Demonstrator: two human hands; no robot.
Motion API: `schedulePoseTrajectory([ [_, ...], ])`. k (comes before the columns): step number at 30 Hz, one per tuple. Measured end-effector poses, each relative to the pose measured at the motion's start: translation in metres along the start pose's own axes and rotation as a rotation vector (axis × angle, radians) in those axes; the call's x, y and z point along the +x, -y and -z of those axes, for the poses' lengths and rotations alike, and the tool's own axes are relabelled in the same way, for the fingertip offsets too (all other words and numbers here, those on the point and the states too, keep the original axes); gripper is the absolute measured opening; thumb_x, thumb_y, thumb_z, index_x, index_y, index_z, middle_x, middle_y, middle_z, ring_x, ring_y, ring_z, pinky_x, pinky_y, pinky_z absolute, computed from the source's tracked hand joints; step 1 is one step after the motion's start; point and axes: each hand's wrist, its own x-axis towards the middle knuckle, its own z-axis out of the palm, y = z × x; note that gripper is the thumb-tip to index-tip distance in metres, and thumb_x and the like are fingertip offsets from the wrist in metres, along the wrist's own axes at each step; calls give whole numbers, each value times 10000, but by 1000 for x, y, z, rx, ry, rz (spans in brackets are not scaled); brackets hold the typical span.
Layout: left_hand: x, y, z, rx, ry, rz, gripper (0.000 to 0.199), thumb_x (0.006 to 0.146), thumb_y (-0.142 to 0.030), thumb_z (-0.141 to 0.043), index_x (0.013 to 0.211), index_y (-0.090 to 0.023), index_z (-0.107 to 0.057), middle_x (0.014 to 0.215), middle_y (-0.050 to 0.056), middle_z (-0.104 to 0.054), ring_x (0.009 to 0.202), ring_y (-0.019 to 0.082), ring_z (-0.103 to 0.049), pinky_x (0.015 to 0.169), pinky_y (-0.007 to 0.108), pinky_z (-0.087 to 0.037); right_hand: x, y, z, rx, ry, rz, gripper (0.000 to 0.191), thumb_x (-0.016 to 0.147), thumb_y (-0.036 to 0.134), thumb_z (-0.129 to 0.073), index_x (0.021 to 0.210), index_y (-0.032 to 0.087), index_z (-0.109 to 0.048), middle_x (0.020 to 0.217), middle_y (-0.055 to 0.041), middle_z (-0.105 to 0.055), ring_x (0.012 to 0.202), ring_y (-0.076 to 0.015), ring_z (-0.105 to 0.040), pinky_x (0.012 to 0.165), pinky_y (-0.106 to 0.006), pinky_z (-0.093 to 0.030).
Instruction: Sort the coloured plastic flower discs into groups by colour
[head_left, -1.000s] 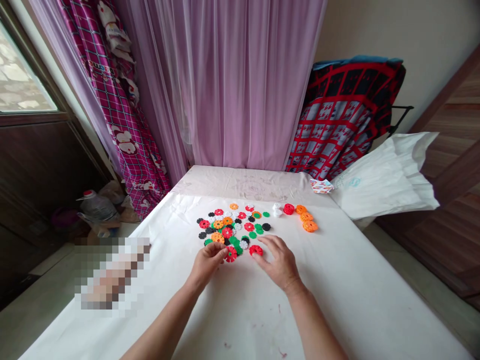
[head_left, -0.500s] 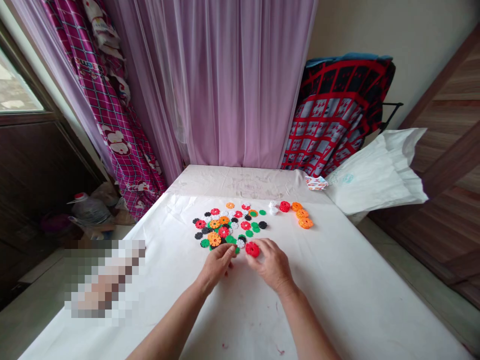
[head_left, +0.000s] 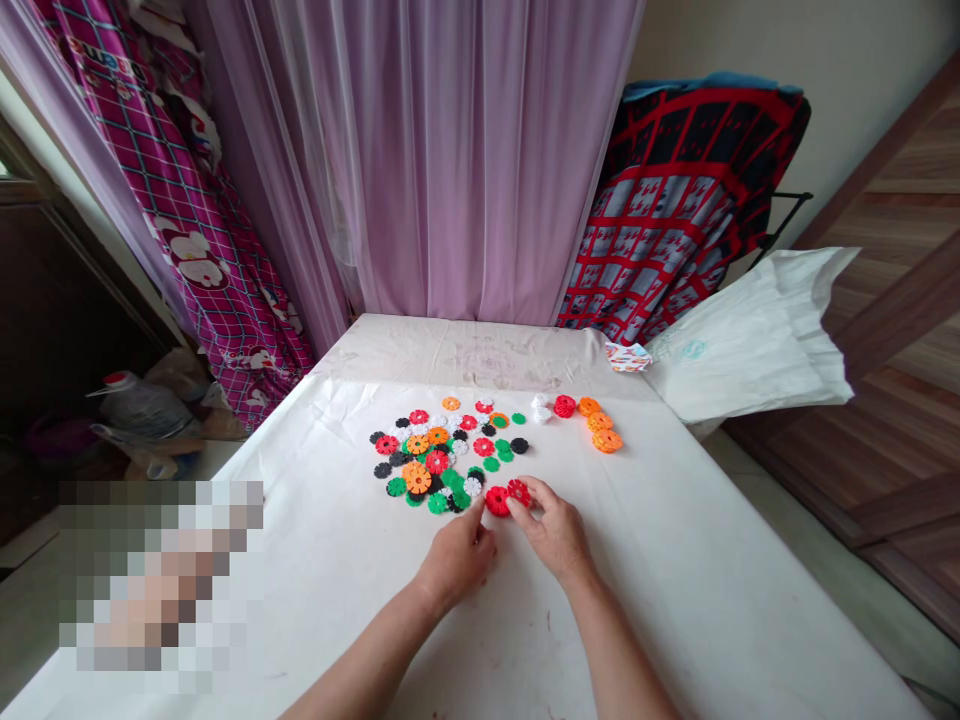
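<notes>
My right hand [head_left: 555, 530] pinches a red snowflake disc [head_left: 517, 492] between thumb and fingers, tilted up on its edge. Just left of it, a small stack of red snowflake discs [head_left: 496, 501] lies on the white table, close to or touching the held disc. My left hand [head_left: 459, 550] holds nothing that I can see. One of its digits stretches out to the stack's left edge, and the other fingers are loosely curled. Beyond it spreads a loose pile of green, black, white, orange and red snowflake discs [head_left: 418, 478].
Orange disc stacks [head_left: 600, 423], a red stack [head_left: 564, 406] and white stacks [head_left: 541, 412] stand at the back right. A small patterned paper box [head_left: 628, 357] and a white bag [head_left: 757, 340] are at the right edge. A blurred patch covers the left side.
My right hand has shifted slightly right and now tilts a red disc beside the red stack. My left hand has moved back from the pile toward the stack. The view has shifted slightly.
</notes>
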Motion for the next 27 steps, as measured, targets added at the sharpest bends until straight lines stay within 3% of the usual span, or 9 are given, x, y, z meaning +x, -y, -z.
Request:
schedulePoseTrajectory([
  [5, 4, -1, -2, 30, -25, -11, 660, 793, -240, -408, 1446, -151, -430, 750, 27, -693, 544, 155, -592, 630, 260, -477, -2, -1, 0, -50, -3, 35, 396, 825, 454, -534, 1126, 227, -653, 974, -68, -751, 841, -215, -703, 741, -309, -533],
  [12, 1, 10, 8, -106, -51, 9, 657, 787, -286, -447, 1434, -173, -443, 826, 18, -683, 481, 106, -537, 533, 234, -461, 1, 10, -3, -152, -70, 174, 345, 810, 364, -582, 1112, 215, -659, 1054, -80, -705, 935, -217, -663, 806, -315, -518],
  [18, -6, 31, 34, -165, -100, -40, 662, 811, -429, -448, 1420, -171, -465, 787, 8, -632, 480, 96, -518, 473, 233, -431, 4, 21, -9, -253, -82, 214, 294, 784, 313, -621, 1066, 248, -674, 1014, -56, -666, 934, -205, -632, 779, -293, -497],
  [24, -5, 54, 69, -192, -322, -15, 716, 782, -519, -462, 1401, -160, -483, 770, 6, -612, 496, 107, -522, 444, 237, -403, 1, 19, -11, -284, -63, 186, 263, 773, 294, -623, 1026, 244, -676, 1007, -49, -653, 918, -196, -618, 766, -282, -480],
  [27, -3, 61, 86, -191, -379, -3, 724, 767, -535, -470, 1392, -170, -493, 780, 6, -624, 507, 113, -533, 443, 238, -400, 0, 19, -10, -276, -65, 179, 260, 763, 269, -612, 1015, 244, -672, 1003, -45, -652, 926, -192, -612, 770, -276, -472],
])
